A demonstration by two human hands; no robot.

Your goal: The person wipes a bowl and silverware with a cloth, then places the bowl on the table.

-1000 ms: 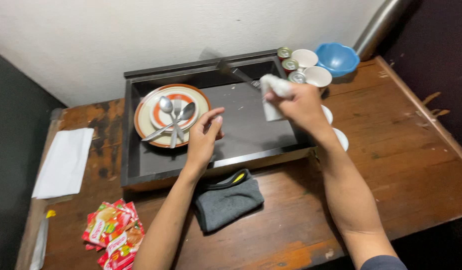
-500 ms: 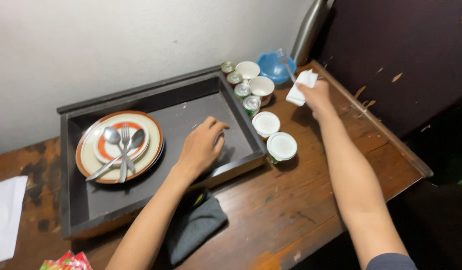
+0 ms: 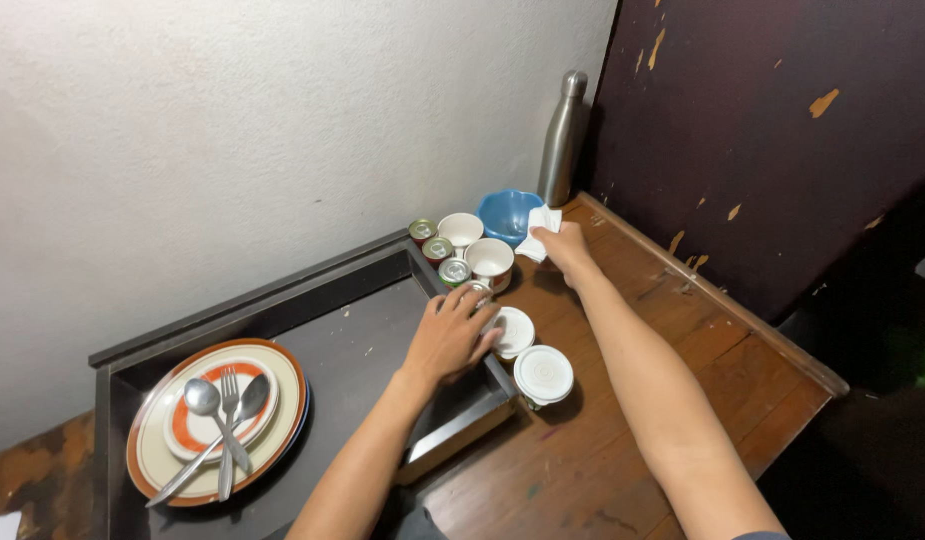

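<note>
White crumpled tissue (image 3: 535,232) — pinched in right hand (image 3: 564,243), beside blue bowl (image 3: 507,213), table's far right corner | left hand (image 3: 452,333) — fingers spread open on dark tray (image 3: 362,325) rim, gripping nothing | risk: forearm may topple lidded cups (image 3: 542,374).

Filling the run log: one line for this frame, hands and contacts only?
left hand: resting on dark tray right rim, holds nothing | right hand: gripping white cloth beside blue bowl | lidded cups: untouched
</note>
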